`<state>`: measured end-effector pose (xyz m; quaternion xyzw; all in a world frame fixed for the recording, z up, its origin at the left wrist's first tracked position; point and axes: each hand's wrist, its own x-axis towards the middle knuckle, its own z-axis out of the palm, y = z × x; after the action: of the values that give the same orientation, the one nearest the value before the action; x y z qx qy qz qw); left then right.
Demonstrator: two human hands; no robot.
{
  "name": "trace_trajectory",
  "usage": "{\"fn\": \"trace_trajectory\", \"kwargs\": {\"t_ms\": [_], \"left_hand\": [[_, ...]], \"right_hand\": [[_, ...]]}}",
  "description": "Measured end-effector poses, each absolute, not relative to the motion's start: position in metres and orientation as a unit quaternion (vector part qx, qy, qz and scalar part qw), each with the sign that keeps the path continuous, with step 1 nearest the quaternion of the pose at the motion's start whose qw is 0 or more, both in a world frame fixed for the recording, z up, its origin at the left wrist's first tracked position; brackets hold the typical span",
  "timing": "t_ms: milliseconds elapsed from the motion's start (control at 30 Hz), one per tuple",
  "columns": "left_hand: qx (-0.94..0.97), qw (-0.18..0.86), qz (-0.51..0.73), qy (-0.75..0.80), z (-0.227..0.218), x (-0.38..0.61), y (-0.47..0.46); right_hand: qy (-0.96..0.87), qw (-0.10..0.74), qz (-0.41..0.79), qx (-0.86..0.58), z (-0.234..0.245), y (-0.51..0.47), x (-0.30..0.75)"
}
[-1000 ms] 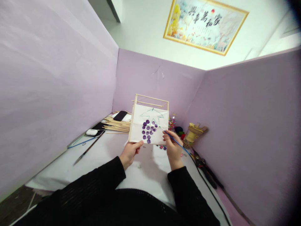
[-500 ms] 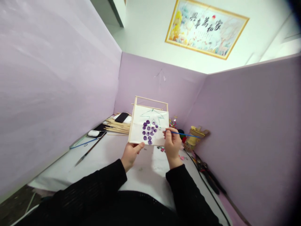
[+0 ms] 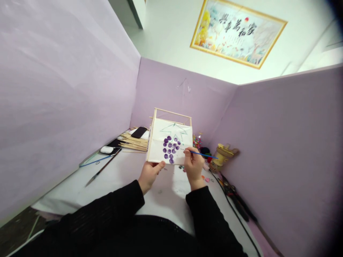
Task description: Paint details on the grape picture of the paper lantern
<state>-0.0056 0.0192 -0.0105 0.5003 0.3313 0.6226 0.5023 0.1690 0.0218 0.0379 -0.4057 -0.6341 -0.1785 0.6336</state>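
Observation:
A box-shaped lantern (image 3: 160, 151) of thin wooden sticks and white paper is held up over the table. Its near face shows a bunch of purple grapes under a green outlined leaf. My left hand (image 3: 150, 173) grips the lantern's lower left corner, thumb on the front. My right hand (image 3: 193, 166) is closed in a pinch on a thin blue paintbrush (image 3: 202, 154), whose tip rests on the paper just right of the grapes.
Purple partition walls enclose the white-covered table (image 3: 125, 178). A bundle of wooden sticks (image 3: 134, 143), a dark phone (image 3: 138, 132), a white earbud case (image 3: 106, 150) and a long brush (image 3: 102, 168) lie at left. A wooden spool (image 3: 221, 155), beads and pliers (image 3: 235, 200) lie at right.
The brush handle has swung from pointing down-right to nearly level, and my right hand has shifted slightly left along the paper. My left hand keeps its hold on the lantern.

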Motion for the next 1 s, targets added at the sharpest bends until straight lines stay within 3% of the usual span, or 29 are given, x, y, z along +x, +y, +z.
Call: {"fn": "trace_trajectory", "kwargs": {"t_ms": [1000], "left_hand": [[0.507,0.503,0.624,0.316,-0.0066,-0.0055,0.0166]], "right_hand": [[-0.646,0.622,-0.172,-0.407,0.0326,0.0257,0.1693]]}}
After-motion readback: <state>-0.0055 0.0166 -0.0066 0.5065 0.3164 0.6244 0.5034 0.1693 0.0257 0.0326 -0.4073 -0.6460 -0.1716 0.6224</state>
